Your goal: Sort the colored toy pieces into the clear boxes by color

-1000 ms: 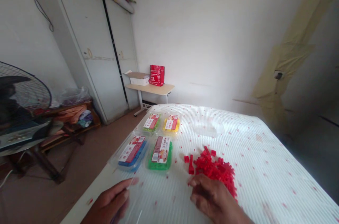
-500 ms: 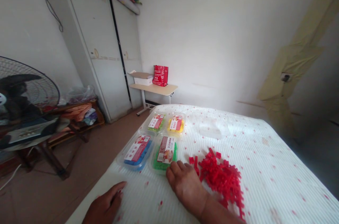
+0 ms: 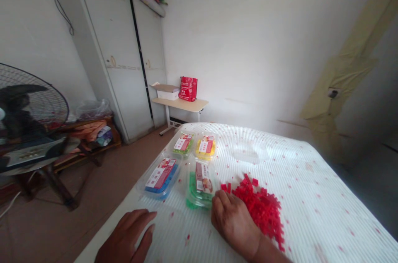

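My right hand (image 3: 231, 219) is closed on the near right corner of a clear plastic lid (image 3: 203, 177) with a red and white label. This lid sits skewed to the right over a clear tub of green plastic pieces (image 3: 192, 203), whose left part shows from under it. Near the table's front left, my left hand (image 3: 129, 234) is open, thumb apart from the fingers, with nothing in it. A tub of blue pieces (image 3: 161, 178) stands left of the green one. Close by my right hand lies a pile of red interlocking plastic pieces (image 3: 264, 209).
Behind stand labelled tubs of light green pieces (image 3: 183, 143) and yellow pieces (image 3: 205, 147). An upturned or loose clear plastic piece (image 3: 248, 153) lies farther right on the table (image 3: 326, 196). A fan (image 3: 31, 101) is at the left; a small desk (image 3: 183, 104) holds a red bag (image 3: 188, 88).
My right hand has moved right, and the green tub's lid has shifted right with it, uncovering the tub's left side. My left hand has come farther into view, fingers more spread.
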The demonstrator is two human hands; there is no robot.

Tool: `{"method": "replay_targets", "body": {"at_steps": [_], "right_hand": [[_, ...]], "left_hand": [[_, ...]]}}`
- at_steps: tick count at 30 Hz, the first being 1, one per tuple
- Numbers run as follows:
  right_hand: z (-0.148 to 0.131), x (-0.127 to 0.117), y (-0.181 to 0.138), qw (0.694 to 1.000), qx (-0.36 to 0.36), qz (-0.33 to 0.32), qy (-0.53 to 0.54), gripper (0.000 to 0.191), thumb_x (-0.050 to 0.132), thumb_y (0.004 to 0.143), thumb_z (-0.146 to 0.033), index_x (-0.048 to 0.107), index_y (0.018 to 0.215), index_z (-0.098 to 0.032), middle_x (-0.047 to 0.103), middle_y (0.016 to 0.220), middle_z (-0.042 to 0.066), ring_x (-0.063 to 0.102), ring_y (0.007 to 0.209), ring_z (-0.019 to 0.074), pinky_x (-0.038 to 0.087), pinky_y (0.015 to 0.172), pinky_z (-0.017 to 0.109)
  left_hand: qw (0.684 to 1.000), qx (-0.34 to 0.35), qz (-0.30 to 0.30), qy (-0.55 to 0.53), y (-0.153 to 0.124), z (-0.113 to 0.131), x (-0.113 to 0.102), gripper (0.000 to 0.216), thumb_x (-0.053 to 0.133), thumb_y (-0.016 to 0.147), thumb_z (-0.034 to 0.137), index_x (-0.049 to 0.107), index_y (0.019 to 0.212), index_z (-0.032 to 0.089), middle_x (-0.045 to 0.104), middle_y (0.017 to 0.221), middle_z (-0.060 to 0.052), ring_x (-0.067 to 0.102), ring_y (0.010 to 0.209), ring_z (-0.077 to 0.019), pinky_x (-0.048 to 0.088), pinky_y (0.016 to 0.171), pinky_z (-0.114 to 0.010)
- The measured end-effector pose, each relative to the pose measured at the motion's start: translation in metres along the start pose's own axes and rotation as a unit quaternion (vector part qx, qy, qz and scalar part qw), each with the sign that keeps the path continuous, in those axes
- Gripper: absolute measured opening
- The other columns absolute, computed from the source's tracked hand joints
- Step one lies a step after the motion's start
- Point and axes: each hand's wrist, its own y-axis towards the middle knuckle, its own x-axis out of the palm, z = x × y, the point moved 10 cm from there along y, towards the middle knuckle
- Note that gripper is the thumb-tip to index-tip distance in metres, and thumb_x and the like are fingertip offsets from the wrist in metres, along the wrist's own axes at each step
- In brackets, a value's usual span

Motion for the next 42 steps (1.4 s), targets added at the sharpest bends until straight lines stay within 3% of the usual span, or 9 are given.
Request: {"method": "replay_targets", "body": {"at_steps": [5,13,17,19,23,27,32,37,42], "right_hand": [[0.020,-0.021,-0.010,0.995,0.061,0.047,0.064,0.015,0.041,0.080,-0.005,0.045,0.079,-0.019,0.054,0.071,0.002,0.054,0.059,0.0148,0.044,0.052,0.024],[0.034,-0.043,-0.024,0.984,0.101,0.092,0.114,0.012,0.039,0.084,-0.009,0.045,0.087,-0.019,0.058,0.072,0.003,0.059,0.058,0.0148,0.048,0.050,0.024],[0.025,-0.048,-0.036,0.986,0.062,0.126,0.088,0.018,0.040,0.082,-0.007,0.046,0.097,-0.016,0.064,0.087,0.010,0.065,0.075,0.0181,0.053,0.063,0.026],[0.021,-0.048,-0.041,0.988,0.044,0.119,0.090,0.020,0.040,0.082,-0.005,0.046,0.098,-0.016,0.065,0.092,0.012,0.065,0.082,0.0192,0.054,0.066,0.026],[0.029,-0.030,-0.047,0.977,0.099,0.005,0.191,0.018,0.041,0.079,-0.007,0.045,0.093,-0.018,0.064,0.088,0.010,0.064,0.070,0.0165,0.051,0.058,0.024],[0.056,-0.014,-0.062,0.901,0.263,-0.093,0.333,0.012,0.051,0.080,-0.025,0.041,0.085,-0.021,0.055,0.061,-0.003,0.053,0.048,0.0121,0.039,0.044,0.021],[0.079,-0.023,-0.067,0.874,0.325,-0.062,0.355,0.023,0.044,0.087,-0.041,0.040,0.075,-0.022,0.050,0.064,-0.003,0.047,0.054,0.0114,0.035,0.049,0.022],[0.086,-0.024,-0.074,0.866,0.335,-0.061,0.367,0.023,0.041,0.089,-0.038,0.039,0.073,-0.022,0.048,0.064,-0.003,0.045,0.055,0.0111,0.033,0.050,0.022],[0.085,-0.026,-0.078,0.832,0.323,-0.057,0.448,0.025,0.043,0.089,-0.039,0.039,0.071,-0.021,0.046,0.064,-0.003,0.046,0.056,0.0106,0.035,0.050,0.021]], "left_hand": [[0.939,-0.125,-0.124,-0.294,0.011,0.024,0.041,0.038,0.055,0.076,0.053,0.068,0.097,0.024,0.069,0.094,-0.006,0.063,0.081,-0.0217,0.051,0.063,-0.029],[0.615,-0.266,-0.303,-0.677,0.009,0.111,0.116,0.057,0.043,0.080,0.064,0.060,0.108,0.017,0.068,0.094,-0.009,0.063,0.085,-0.0216,0.048,0.079,-0.037],[0.499,-0.219,-0.341,-0.766,0.016,0.156,0.120,0.057,0.034,0.084,0.064,0.055,0.118,0.022,0.067,0.103,-0.009,0.062,0.094,-0.0254,0.047,0.077,-0.041],[0.475,-0.210,-0.324,-0.791,0.022,0.165,0.121,0.053,0.038,0.085,0.060,0.057,0.115,0.022,0.067,0.102,-0.009,0.062,0.095,-0.0260,0.047,0.078,-0.041],[0.511,-0.248,-0.264,-0.780,0.031,0.161,0.136,0.038,0.055,0.082,0.042,0.054,0.115,0.025,0.069,0.092,-0.004,0.065,0.083,-0.0221,0.047,0.075,-0.037],[0.584,-0.232,-0.206,-0.750,0.036,0.162,0.140,0.055,0.061,0.078,0.030,0.039,0.128,0.033,0.068,0.093,-0.001,0.065,0.080,-0.0195,0.048,0.071,-0.033],[0.634,-0.192,-0.168,-0.730,0.037,0.177,0.140,0.078,0.066,0.074,0.026,0.021,0.137,0.039,0.058,0.123,-0.003,0.059,0.105,-0.0211,0.047,0.083,-0.032],[0.685,-0.197,-0.145,-0.686,0.040,0.176,0.147,0.077,0.065,0.073,0.026,0.023,0.138,0.034,0.056,0.127,-0.005,0.056,0.111,-0.0224,0.043,0.091,-0.034],[0.694,-0.178,-0.176,-0.675,0.045,0.177,0.156,0.087,0.068,0.069,0.027,0.019,0.141,0.031,0.044,0.140,-0.006,0.048,0.121,-0.0239,0.040,0.096,-0.034]]}}
